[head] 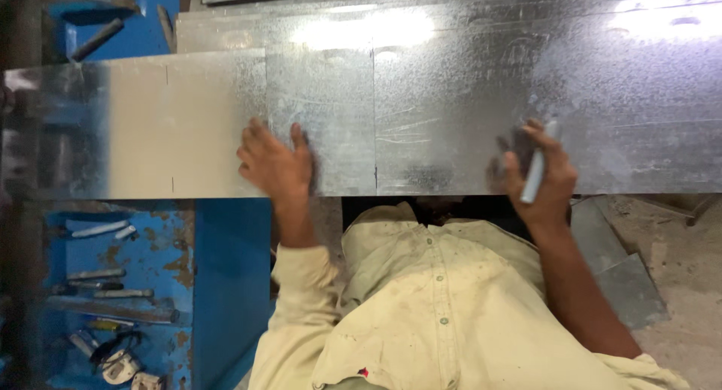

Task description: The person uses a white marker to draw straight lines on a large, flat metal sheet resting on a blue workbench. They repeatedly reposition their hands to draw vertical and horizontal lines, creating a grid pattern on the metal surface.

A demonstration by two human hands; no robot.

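A wide sheet of galvanised metal (421, 112) lies flat across the view in front of me. My left hand (277, 163) rests palm down on its near edge, fingers spread on the metal. My right hand (540, 173) presses on the same edge further right and grips a white marker (537, 169) between thumb and fingers. My cream shirt (444, 307) fills the lower middle below the sheet.
A blue metal stand (165, 277) at the lower left holds several tools and rods. More blue structure (120, 21) sits at the upper left. Smaller metal offcuts (624, 277) lie on the dusty floor at the lower right.
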